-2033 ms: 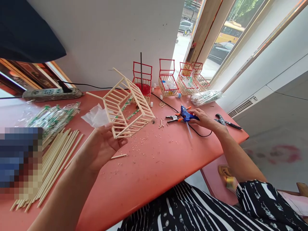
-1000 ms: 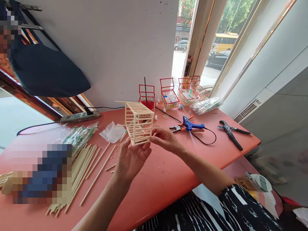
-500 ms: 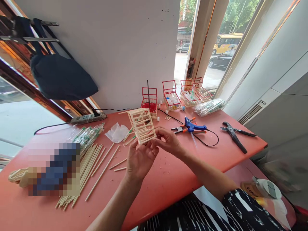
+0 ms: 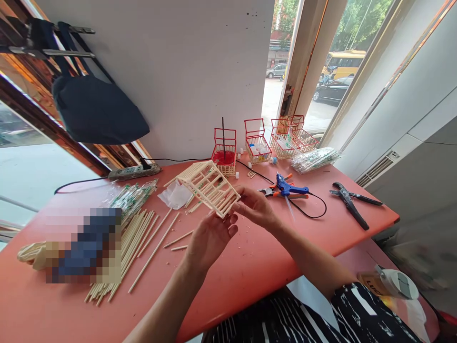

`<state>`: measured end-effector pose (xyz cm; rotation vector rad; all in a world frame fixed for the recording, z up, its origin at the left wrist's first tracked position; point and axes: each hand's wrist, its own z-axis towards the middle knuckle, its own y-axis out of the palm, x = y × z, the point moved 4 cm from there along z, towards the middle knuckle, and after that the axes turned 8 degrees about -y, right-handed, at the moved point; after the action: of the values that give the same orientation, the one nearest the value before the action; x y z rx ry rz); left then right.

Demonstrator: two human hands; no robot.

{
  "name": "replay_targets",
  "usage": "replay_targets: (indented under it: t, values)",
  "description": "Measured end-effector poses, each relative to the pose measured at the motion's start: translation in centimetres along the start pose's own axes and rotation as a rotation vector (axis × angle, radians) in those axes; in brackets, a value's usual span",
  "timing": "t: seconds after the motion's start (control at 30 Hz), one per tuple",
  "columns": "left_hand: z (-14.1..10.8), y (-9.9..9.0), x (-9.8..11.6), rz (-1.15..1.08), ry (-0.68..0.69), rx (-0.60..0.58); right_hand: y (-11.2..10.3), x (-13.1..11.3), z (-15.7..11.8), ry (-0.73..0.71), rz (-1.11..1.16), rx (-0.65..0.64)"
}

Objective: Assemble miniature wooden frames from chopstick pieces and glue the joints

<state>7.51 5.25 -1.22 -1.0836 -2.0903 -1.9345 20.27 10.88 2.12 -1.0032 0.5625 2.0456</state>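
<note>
Head view, stick frame: I see the pale stick frame (image 4: 208, 186) held tilted above the red table (image 4: 232, 286), an open lattice with long ends pointing away to the left.
Left hand: the left hand (image 4: 211, 238) is palm up, its curled fingers supporting the frame's lower edge.
Right hand: the right hand (image 4: 257, 207) is narrowed, thumb and fingers at the frame's near right corner.
Red-bowl basket: behind the frame, a red-rimmed basket (image 4: 225, 169) holds a red bowl (image 4: 224, 156), with a dark rod (image 4: 223, 136) standing upright there.
Middle basket: just right of it, a second basket (image 4: 261, 159) contains white and blue pieces (image 4: 256, 148).
Right-hand baskets: by the window, a third basket (image 4: 283, 153) holds clear plastic; another (image 4: 310, 139) stands behind it, its contents too small for me to tell.
Clear bags: green-and-white wrapped items fill one bag (image 4: 316, 160) beside those baskets and another (image 4: 134, 197) near the loose sticks (image 4: 139, 236).
Jar: a white-lidded jar (image 4: 373, 283) stands below table level; I cannot tell what is inside.
Glue gun: the blue glue gun (image 4: 291, 188) lies across orange-handled pliers (image 4: 299, 196), right of the hands.
</note>
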Motion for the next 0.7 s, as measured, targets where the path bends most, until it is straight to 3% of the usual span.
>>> replay_targets:
  t: [0.17,0.23,0.27,0.37,0.5,0.6,0.7]
  values:
    - [-2.3,-1.2,-0.5,0.242,-0.188,0.007,-1.0,-0.2,0.4,-0.132,-0.163,-0.036]
    - [-4.1,-1.7,0.7,0.434,-0.148,0.052,-1.4,-0.3,0.5,-0.131,-0.229,-0.045]
    - [-5.0,-1.8,1.8,0.538,-0.070,0.105,-1.6,-0.5,0.5,-0.131,-0.258,-0.043]
    - [-7.5,-1.6,6.2,0.689,0.296,0.407,-1.6,-1.0,0.6,-0.149,-0.329,-0.040]
    - [-9.4,1.8,11.2,0.810,0.860,0.651,-1.1,-1.4,0.7,-0.172,-0.388,-0.057]
    - [-9.1,5.0,13.1,1.050,1.054,0.641,-0.9,-1.7,0.7,-0.196,-0.430,-0.073]
    - [-8.1,6.0,13.7,1.178,0.997,0.636,-0.8,-2.0,0.7,-0.215,-0.497,-0.086]
